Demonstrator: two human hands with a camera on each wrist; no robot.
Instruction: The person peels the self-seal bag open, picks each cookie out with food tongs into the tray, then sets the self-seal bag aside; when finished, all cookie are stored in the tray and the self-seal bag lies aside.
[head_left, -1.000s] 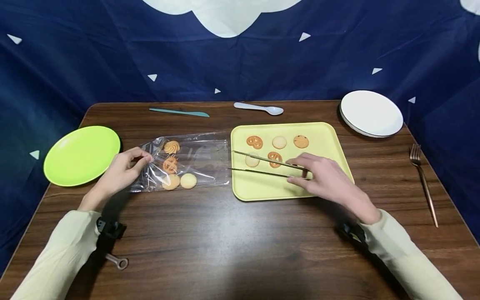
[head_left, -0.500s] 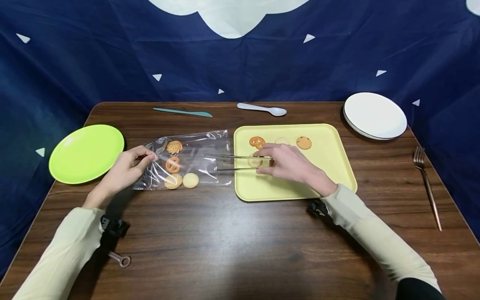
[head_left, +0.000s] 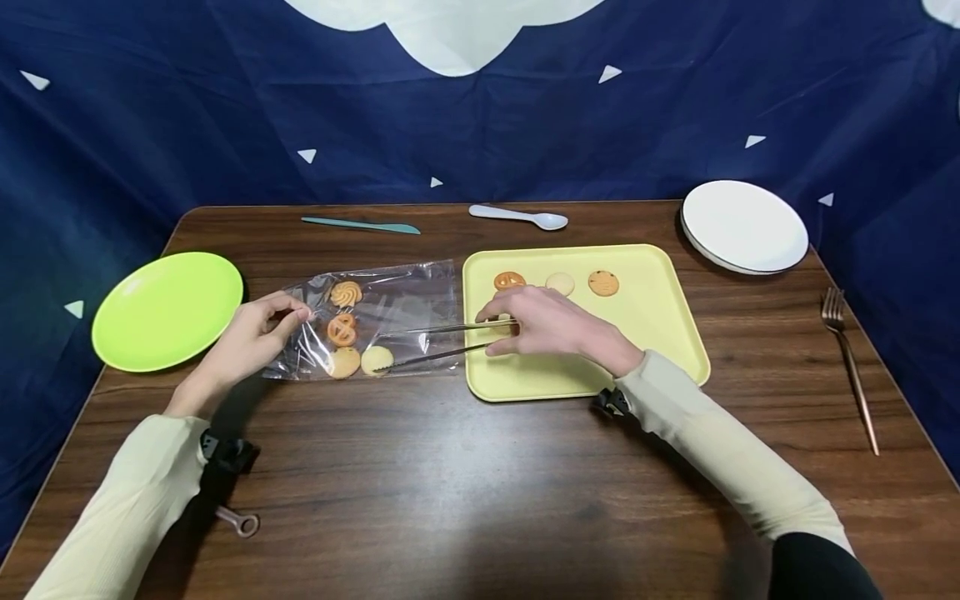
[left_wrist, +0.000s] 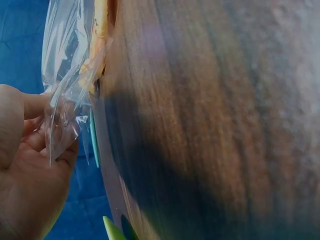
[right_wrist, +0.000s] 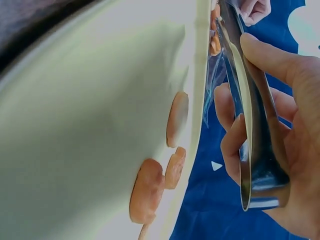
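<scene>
My left hand (head_left: 255, 337) pinches the left end of a clear plastic bag (head_left: 405, 287) between thumb and fingers, the film bunched there in the left wrist view. Inside lie a swirl cookie (head_left: 346, 293), a pretzel-shaped cookie (head_left: 342, 330) and two round cookies. Over the yellow tray's left part, my right hand (head_left: 551, 325) grips metal tongs (right_wrist: 255, 125). Their two arms stand apart and reach in at the bag's right end; one tip overlaps the pale round cookie (head_left: 377, 359). Nothing shows between the tips.
The yellow tray (head_left: 570, 383) holds several cookies, some behind my right hand. A green plate (head_left: 168, 312) stands left, white plates (head_left: 744, 227) at back right. A fork (head_left: 851, 367) lies right, a teal knife (head_left: 362, 225) and pale spoon (head_left: 517, 217) along the back edge, a ring-ended handle (head_left: 240, 522) front left.
My right hand has moved left across the tray, carrying the tongs' tips from the tray's left edge well into the bag. The left hand keeps its pinch on the bag.
</scene>
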